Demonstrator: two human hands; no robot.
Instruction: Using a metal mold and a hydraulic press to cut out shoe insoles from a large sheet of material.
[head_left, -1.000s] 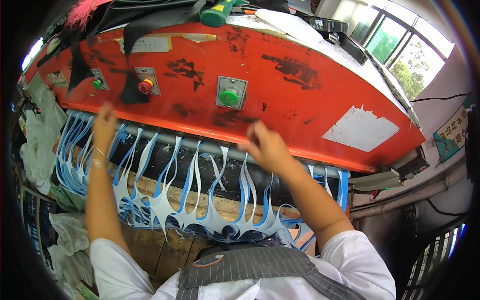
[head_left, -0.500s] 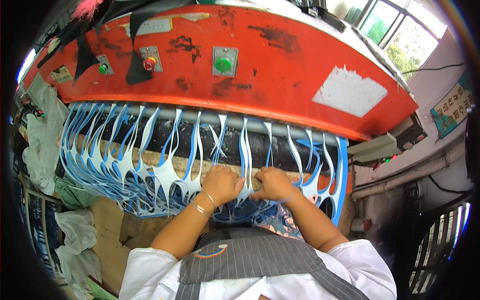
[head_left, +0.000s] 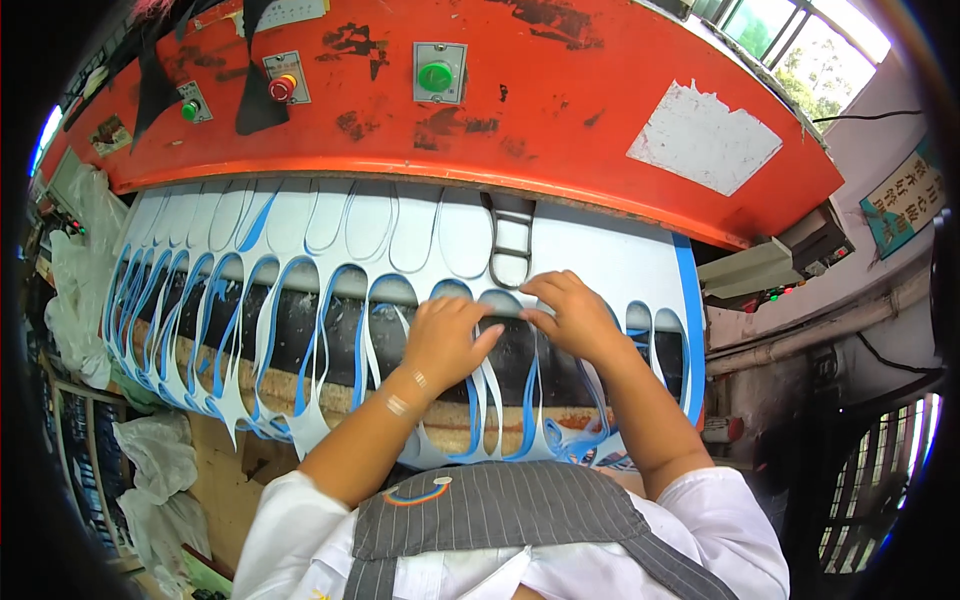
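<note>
A sheet (head_left: 610,250), white on top and blue beneath, comes out from under the red machine. It is cut through with rows of sole-shaped openings. On it lies a dark metal cutting die (head_left: 512,250), long and rounded at its near end, with crossbars; its far end is hidden under the machine. My left hand (head_left: 445,340) rests over the cut strips, fingers stretched forward and thumb apart. My right hand (head_left: 570,312) is just right of the die's near end, fingertips close to it and thumb apart. Whether they touch the die I cannot tell.
The red machine front (head_left: 560,110) carries a green button (head_left: 435,77), a red knob (head_left: 282,88) and a smaller green button (head_left: 190,110). Cut strips hang over the near edge. Clear plastic bags (head_left: 85,270) hang at left; a pipe (head_left: 800,365) runs along the right wall.
More of the sheet now lies in view, drawn toward me, with fresh cut outlines and the die on it. My hands have moved from gripping strips to lying apart, slightly farther forward.
</note>
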